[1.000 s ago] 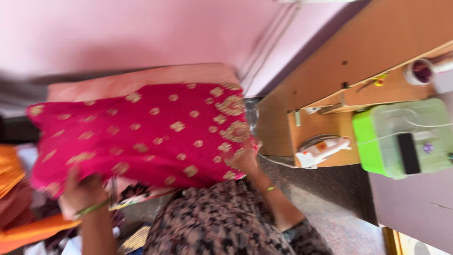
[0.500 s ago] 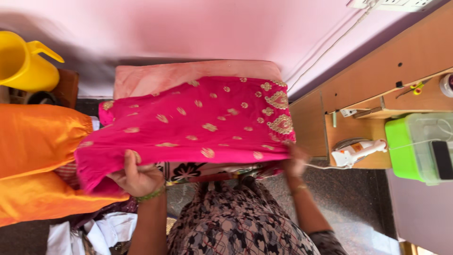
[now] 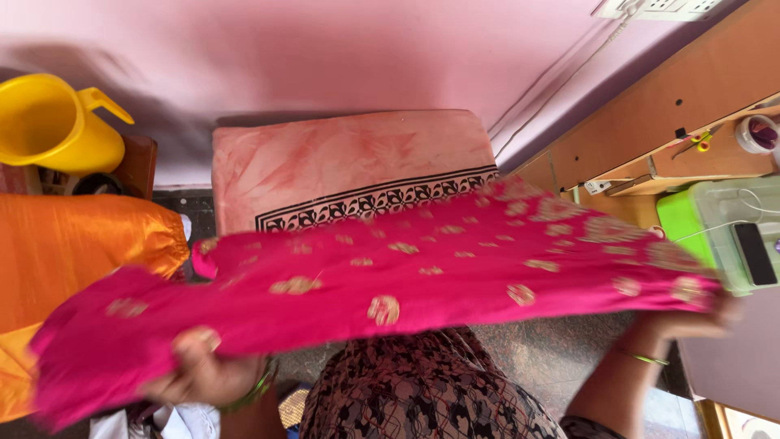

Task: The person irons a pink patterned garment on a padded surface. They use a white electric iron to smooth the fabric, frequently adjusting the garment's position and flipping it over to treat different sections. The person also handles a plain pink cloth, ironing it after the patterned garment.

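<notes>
- A wooden desk (image 3: 634, 138) filled the upper right of the frame.
- On it lay a green-and-clear plastic box (image 3: 715, 232) and a tape roll (image 3: 757, 132).
- A dark speckled floor (image 3: 561, 358) showed at lower centre.

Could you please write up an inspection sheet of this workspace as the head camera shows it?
Surface: peach cloth-covered pad with a black patterned border, bare.
Job's things: pink embroidered garment, stretched wide in the air in front of the pad, blurred.
Clutter: orange fabric at left; yellow jug behind it; green-and-clear box at right.
Grippers: left hand grips the garment's left end; right hand grips its right end.
Cables: a cord runs down the pink wall from a socket strip.
Surroundings: wooden table, dark speckled floor.
</notes>
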